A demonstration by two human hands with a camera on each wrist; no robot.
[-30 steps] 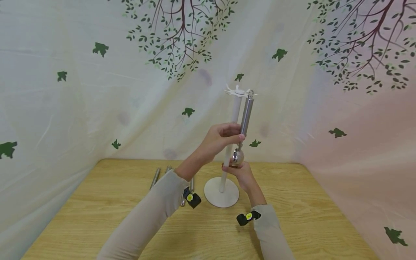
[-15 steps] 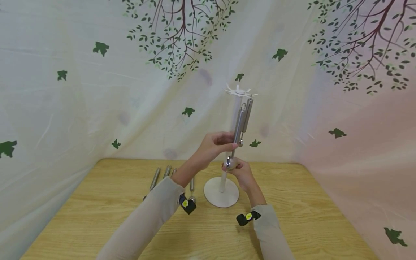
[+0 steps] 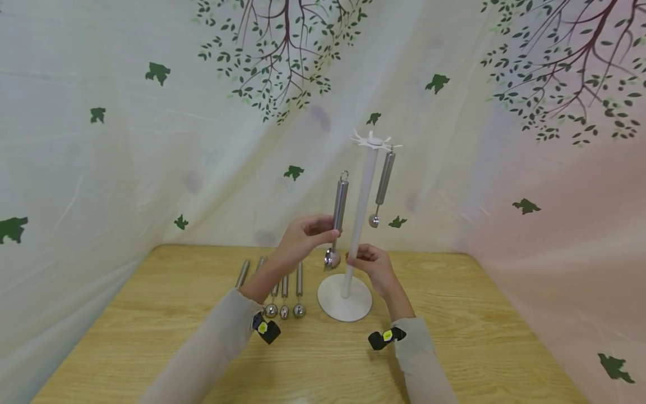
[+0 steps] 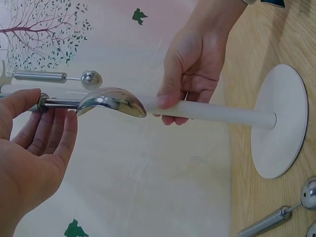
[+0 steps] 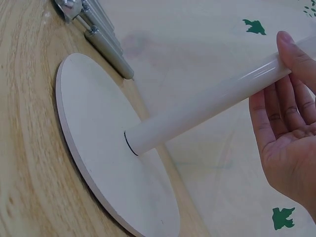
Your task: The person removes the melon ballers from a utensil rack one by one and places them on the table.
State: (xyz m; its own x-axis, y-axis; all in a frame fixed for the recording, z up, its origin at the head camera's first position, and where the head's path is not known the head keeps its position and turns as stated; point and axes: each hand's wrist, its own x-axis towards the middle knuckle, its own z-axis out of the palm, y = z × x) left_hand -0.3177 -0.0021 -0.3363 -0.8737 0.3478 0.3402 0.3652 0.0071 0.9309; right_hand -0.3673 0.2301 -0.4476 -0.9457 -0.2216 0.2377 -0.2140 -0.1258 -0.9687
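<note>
My left hand (image 3: 299, 241) pinches the steel handle of a metal scoop (image 3: 340, 205), upright in the air left of the white stand's pole (image 3: 364, 202). Its curved bowl (image 4: 113, 101) points down, and a ring tops the handle. My right hand (image 3: 375, 269) holds the pole low down between thumb and fingers, above the round white base (image 3: 330, 306). From one prong of the stand's white hook crown (image 3: 374, 142) hangs a melon baller (image 3: 386, 178), on the right side of the pole.
Several steel scoops (image 3: 299, 310) lie in a row on the wooden table (image 3: 323, 359) left of the base, some partly hidden behind my left forearm. A pale cloth (image 3: 227, 185) printed with leaves and branches hangs behind and beside the table.
My left hand has moved down and left with the scoop, away from the crown and the hanging melon baller. More of the lying scoops show now. My right hand stays on the pole.
</note>
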